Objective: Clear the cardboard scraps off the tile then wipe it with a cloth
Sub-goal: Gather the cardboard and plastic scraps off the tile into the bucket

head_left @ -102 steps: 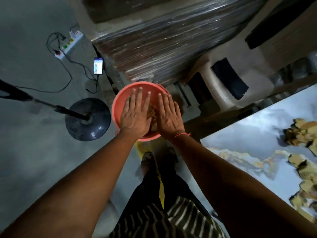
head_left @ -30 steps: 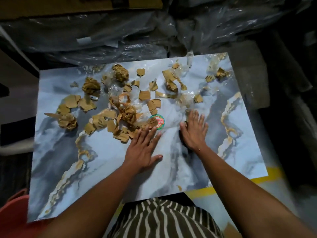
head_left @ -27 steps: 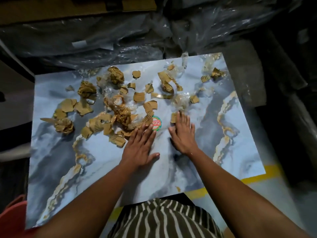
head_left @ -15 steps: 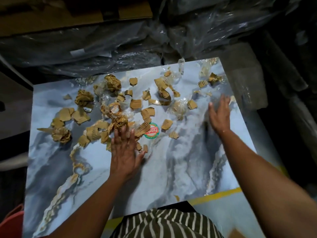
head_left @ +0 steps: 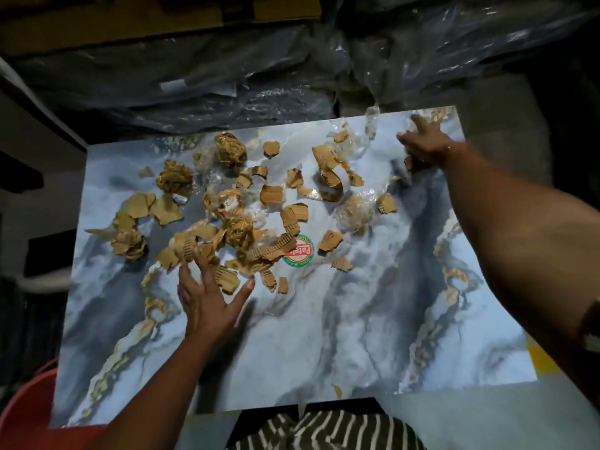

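Currently scrap-clearing step: cardboard scraps [head_left: 246,222] cover far half of tile [head_left: 324,336]. Left hand [head_left: 207,300] splayed, empty; right hand [head_left: 425,144] open at far corner. Next: rake scraps together, toward red tub [head_left: 29,410]. Cloth unseen.

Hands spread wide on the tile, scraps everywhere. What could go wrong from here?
1. The right hand sweeps at the far right corner; scraps there may slide off the tile edge onto the floor.
2. Clear plastic film among the cardboard scraps is hard to see and could get left behind.
3. The left hand may push the pile outward, not toward the red basin.
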Motion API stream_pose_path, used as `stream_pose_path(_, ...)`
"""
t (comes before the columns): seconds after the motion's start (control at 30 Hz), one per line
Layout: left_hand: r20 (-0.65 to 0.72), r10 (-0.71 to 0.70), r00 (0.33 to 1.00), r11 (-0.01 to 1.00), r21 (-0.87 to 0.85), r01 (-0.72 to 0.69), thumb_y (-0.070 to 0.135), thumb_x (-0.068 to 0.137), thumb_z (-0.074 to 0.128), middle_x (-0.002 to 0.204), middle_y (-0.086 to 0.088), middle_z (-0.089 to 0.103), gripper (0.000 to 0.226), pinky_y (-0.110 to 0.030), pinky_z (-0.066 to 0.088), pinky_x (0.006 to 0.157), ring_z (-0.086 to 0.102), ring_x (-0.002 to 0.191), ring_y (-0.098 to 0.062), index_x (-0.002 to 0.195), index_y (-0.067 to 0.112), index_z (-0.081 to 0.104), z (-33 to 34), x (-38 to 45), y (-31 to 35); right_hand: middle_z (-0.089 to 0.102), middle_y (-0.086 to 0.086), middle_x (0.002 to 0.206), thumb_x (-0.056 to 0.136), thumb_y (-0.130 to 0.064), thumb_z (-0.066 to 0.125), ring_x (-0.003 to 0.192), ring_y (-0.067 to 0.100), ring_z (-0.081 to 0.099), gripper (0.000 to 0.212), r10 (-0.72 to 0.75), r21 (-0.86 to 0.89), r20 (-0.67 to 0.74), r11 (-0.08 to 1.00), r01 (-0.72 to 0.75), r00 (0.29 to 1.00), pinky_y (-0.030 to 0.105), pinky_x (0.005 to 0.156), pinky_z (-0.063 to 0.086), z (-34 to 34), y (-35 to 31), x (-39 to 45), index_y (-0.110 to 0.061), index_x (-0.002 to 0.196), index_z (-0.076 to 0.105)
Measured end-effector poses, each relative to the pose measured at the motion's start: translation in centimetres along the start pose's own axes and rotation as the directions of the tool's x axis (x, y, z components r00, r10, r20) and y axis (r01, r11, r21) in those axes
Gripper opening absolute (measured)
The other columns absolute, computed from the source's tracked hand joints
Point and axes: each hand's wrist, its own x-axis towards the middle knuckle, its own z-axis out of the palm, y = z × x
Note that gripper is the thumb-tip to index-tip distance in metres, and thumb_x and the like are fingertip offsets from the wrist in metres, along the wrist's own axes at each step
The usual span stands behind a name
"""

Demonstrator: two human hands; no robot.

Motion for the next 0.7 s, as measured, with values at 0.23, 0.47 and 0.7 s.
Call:
stream_pose_path(0.23,0.136,-0.009,0.991,0.984,0.176,-0.015,0.088,0.036,0.08,0.16,-0.024,0.011,0.171,-0.053,0.024,0.123,0.015,0.15,-0.044,0.152,0.039,-0.036,-0.6,0.1,4.8,0.024,0.012,0.164,0.094,-0.075,0.039,0.145,0.042,0.037,0.072,-0.208,-0.104,-0.006,0.973,0.206,0.978,0.062,0.118,0.032,5.8,-3.2,-10.3,-0.032,0.152,0.041)
stream_pose_path(0.47,0.203,0.099,0.974,0.968,0.207,-0.142,0.061,0.056,0.093,0.163,-0.02,-0.004,0.165,-0.052,0.03,0.117,0.012,0.15,-0.042,0.151,0.034,-0.039,-0.3,0.2,7.6,0.007,0.017,0.17,0.097,-0.075,0.032,0.151,0.047,0.019,0.071,-0.164,-0.204,-0.042,0.967,0.153,0.986,0.065,0.12,0.022,14.4,-3.1,-21.2,-0.041,0.159,0.023)
stream_pose_path(0.7,0.204,0.198,0.959,0.979,0.007,-0.204,0.043,0.059,0.098,0.165,-0.011,-0.015,0.159,-0.049,0.027,0.124,0.004,0.155,-0.039,0.156,0.04,-0.029,-0.2,-1.2,8.0,0.009,0.016,0.171,0.098,-0.075,0.028,0.153,0.046,0.017,0.069,-0.215,-0.069,0.091,0.973,0.222,0.972,0.064,0.121,0.02,19.1,-4.8,-27.1,-0.047,0.16,0.013)
